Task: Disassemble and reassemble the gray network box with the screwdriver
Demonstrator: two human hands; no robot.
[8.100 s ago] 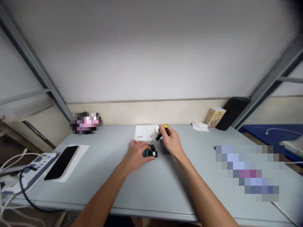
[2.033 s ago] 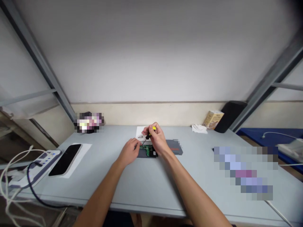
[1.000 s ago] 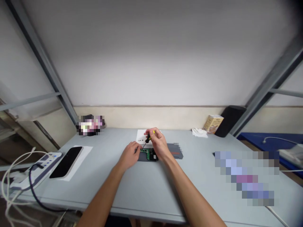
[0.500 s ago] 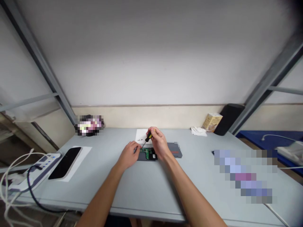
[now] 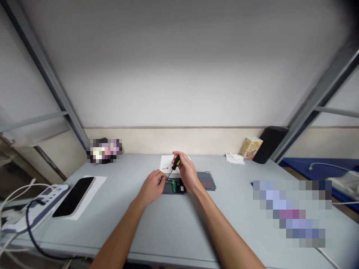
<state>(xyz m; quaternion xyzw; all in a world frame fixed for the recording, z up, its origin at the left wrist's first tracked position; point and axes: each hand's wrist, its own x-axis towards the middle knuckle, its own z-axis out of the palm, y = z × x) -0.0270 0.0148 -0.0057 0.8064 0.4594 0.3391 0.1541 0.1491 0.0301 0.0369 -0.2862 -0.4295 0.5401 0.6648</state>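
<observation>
My right hand [image 5: 189, 172] is closed around the black and yellow handle of a screwdriver [image 5: 175, 163]. The tool leans, its thin shaft running down and left to the upper left part of a green circuit board [image 5: 174, 184]. This board lies in a dark grey casing [image 5: 171, 192] with black parts at its right side. At the casing's left end, my left hand [image 5: 153, 185] has its fingers bent and pressed against it, the fingertips close to the screwdriver tip. The exact contact under those fingers is hidden.
Behind the hands lies white paper [image 5: 166, 161] with several small dark bits, probably screws. A grey box [image 5: 206, 181] sits right of the board. Leftward are a phone [image 5: 74, 197] and power strip [image 5: 37, 209]; a carton [image 5: 251, 148], tissue [image 5: 235, 158] and black cylinder [image 5: 270, 145] stand back right.
The yellow marking on the screwdriver handle now shows lower, and my right fingers sit differently on it. My left hand stays at the casing. The whole view has shifted slightly.
</observation>
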